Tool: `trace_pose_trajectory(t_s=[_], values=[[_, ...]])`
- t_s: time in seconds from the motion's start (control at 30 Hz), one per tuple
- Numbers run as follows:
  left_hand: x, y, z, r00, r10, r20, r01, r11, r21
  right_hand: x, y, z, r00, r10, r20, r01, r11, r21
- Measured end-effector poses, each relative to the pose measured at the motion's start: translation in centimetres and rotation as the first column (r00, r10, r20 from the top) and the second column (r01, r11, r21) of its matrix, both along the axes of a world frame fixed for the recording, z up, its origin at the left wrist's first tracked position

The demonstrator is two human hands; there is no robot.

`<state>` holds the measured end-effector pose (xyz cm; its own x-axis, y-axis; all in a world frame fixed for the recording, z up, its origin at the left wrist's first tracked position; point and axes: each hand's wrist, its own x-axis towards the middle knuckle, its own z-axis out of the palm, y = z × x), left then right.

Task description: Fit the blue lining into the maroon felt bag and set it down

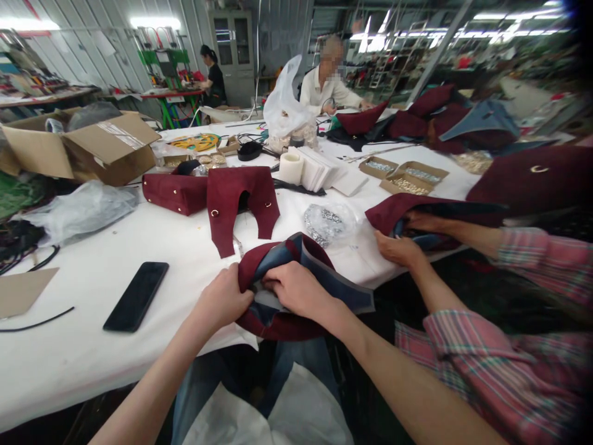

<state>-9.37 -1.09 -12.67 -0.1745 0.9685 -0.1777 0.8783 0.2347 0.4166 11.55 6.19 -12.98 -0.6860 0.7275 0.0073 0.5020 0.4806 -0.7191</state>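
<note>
At the table's front edge lies a maroon bag (287,326) with a blue-grey lining, its mouth facing me. My left hand (227,295) pinches the left rim of the bag, thumb inside and fingers on the outer side. Into the opening reaches my right hand (296,287); its fingertips are hidden among the lining folds, so what they hold cannot be made out. Just beyond stands a finished-looking maroon bag (176,191) with a cut maroon panel (243,188) bearing gold rings leaning against it.
A black phone (136,296) lies on the left. To the right, a co-worker's hands (401,247) work in another maroon bag (393,207). Beyond are a plastic bag of metal parts (324,224), small cardboard trays (412,179), white cards (319,170) and a large carton (106,148).
</note>
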Motion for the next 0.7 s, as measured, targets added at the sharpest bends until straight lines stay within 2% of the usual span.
trace_pose_trajectory(t_s=[0.07,0.1,0.2,0.33,0.47,0.7], values=[[-0.2,0.2,0.0,1.000,0.005,-0.015,-0.005,1.000,-0.015,-0.3,-0.8,0.9,0.994,-0.007,0.110,-0.015,0.981,0.194],[-0.3,0.3,0.0,1.000,0.003,-0.029,-0.004,1.000,-0.021,-0.4,-1.0,1.2,0.987,-0.019,0.157,-0.020,0.970,0.242],[-0.4,0.2,0.0,0.999,-0.007,-0.040,0.006,1.000,-0.023,-0.6,-1.4,1.3,0.978,-0.030,0.205,-0.027,0.961,0.274],[-0.5,-0.1,-0.3,1.000,0.014,0.003,-0.014,1.000,0.002,-1.1,-0.9,-0.1,0.997,0.020,0.077,-0.035,0.980,0.198],[-0.5,-0.2,-0.5,0.999,0.033,-0.028,-0.032,0.999,0.008,-1.9,-0.2,-1.7,1.000,0.006,0.017,-0.007,0.998,0.064],[-0.7,0.2,-0.4,0.997,0.023,-0.070,-0.023,1.000,0.005,-2.0,0.6,-2.0,0.999,0.035,-0.002,-0.035,0.998,-0.042]])
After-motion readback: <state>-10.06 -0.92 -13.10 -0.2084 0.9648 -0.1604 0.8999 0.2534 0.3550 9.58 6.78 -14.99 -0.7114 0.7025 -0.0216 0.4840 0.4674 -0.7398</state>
